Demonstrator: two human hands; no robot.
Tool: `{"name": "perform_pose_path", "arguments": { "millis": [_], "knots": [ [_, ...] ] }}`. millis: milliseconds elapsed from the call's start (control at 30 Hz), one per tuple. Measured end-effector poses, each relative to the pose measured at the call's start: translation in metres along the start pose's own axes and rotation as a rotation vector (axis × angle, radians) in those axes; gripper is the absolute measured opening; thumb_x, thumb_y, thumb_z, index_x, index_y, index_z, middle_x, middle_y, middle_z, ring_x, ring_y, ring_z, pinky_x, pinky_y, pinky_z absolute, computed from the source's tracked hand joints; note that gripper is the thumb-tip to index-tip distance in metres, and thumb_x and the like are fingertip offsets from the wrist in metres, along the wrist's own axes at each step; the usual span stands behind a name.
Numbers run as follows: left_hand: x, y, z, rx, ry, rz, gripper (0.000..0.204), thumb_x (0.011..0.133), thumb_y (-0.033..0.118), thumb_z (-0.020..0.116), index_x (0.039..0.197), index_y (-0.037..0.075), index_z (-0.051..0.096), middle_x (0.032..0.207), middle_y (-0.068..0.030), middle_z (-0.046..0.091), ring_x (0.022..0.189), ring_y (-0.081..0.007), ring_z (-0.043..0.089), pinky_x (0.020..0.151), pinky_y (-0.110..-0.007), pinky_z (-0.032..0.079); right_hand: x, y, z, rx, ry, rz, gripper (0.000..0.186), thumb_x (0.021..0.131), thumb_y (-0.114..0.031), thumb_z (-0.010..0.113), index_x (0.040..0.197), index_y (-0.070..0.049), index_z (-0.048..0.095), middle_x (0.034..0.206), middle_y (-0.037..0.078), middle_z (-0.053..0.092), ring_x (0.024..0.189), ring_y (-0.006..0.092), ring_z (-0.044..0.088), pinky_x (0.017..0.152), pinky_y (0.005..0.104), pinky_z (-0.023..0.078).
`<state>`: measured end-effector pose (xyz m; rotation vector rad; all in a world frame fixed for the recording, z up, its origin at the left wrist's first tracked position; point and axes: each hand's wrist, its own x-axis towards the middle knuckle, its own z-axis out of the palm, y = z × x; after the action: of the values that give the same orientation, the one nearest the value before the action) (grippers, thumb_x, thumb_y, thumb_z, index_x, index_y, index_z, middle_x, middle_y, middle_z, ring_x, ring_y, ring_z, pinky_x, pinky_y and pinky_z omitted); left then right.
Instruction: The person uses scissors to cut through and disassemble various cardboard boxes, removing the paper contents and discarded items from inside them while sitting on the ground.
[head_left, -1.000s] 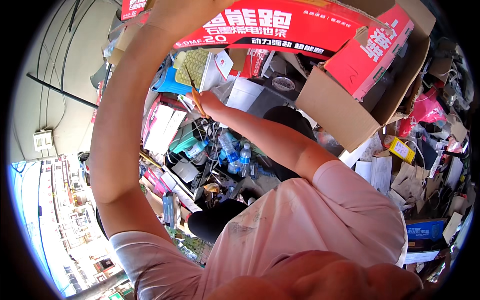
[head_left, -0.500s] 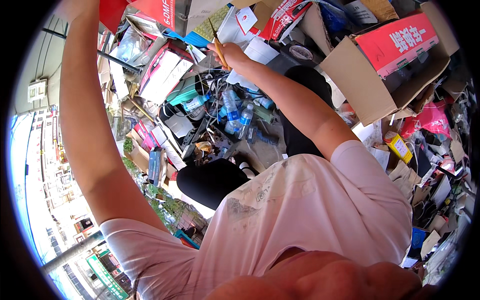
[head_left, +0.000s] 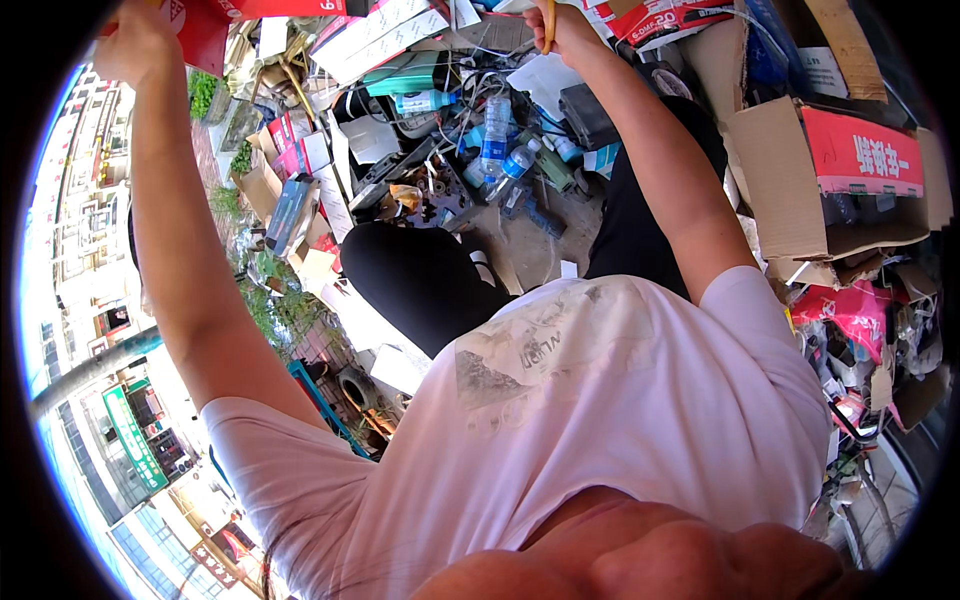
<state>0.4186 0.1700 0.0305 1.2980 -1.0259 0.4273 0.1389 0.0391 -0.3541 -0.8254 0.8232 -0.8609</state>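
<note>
Here, a red box [head_left: 205,42] was held at the end of an outstretched arm

The box was at the upper left, partly cut off by the edge of the view: glossy red card with white print, and a dark patch at the end of one narrow strip. The left hand [head_left: 140,45] was clamped on its edge. At the top centre, the right hand [head_left: 575,38] was closed around an orange handle [head_left: 547,24], whose far end lay out of view.

Nearer the body, a jumble covered much of the grey floor [head_left: 525,255]. Clear plastic bottles [head_left: 495,130] with blue labels lay among cables and dark parts, close to a teal case [head_left: 403,77]. Two black-clad knees framed this heap, below them a white shirt [head_left: 590,400] with a faded print.

To the right, an open brown carton [head_left: 775,185] showed a red panel [head_left: 862,150], and a crumpled pink bag [head_left: 850,312] lay below it. To the left were green plants [head_left: 268,300], then a bright street with pale buildings and a green sign [head_left: 135,438].
</note>
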Motion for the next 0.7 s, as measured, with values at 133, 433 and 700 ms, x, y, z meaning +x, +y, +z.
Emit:
{"name": "perform_pose_path", "arguments": {
  "millis": [133, 433, 700],
  "knots": [
    [-0.033, -0.041, -0.057, 0.166, 0.054, -0.149, 0.044, 0.087, 0.03, 0.075, 0.093, -0.014, 0.069, 0.082, -0.0126, 0.069, 0.067, -0.0167, 0.064, 0.054, -0.031, 0.055, -0.044, -0.003, 0.027, -0.038, 0.032, -0.027, 0.05, 0.086, -0.053, 0.071, 0.088, -0.003, 0.067, 0.064, -0.002, 0.055, 0.051, 0.0072, 0.051, 0.049, 0.026, 0.043],
    [-0.146, -0.11, -0.102, 0.411, -0.192, 0.136, 0.028, 0.094, 0.028, 0.067, 0.114, 0.009, 0.072, 0.098, -0.0149, 0.073, 0.084, -0.0287, 0.071, 0.075, -0.036, 0.055, -0.046, -0.023, 0.032, 0.143, -0.144, 0.024, 0.038, 0.096, -0.051, 0.057, 0.095, -0.013, 0.059, 0.07, 0.0, 0.059, 0.054, 0.0126, 0.053, 0.046, 0.0271, 0.041],
    [-0.208, -0.133, -0.111, 0.348, -0.266, 0.191, 0.036, 0.085, 0.002, 0.066, 0.12, 0.009, 0.07, 0.117, -0.0135, 0.07, 0.105, -0.0306, 0.068, 0.09, -0.037, 0.054, -0.049, -0.041, 0.002, 0.203, 0.022, 0.043, 0.043, 0.095, -0.054, 0.055, 0.1, -0.011, 0.056, 0.076, 0.002, 0.061, 0.049, 0.0141, 0.05, 0.043, 0.026, 0.033]
  ]
}}
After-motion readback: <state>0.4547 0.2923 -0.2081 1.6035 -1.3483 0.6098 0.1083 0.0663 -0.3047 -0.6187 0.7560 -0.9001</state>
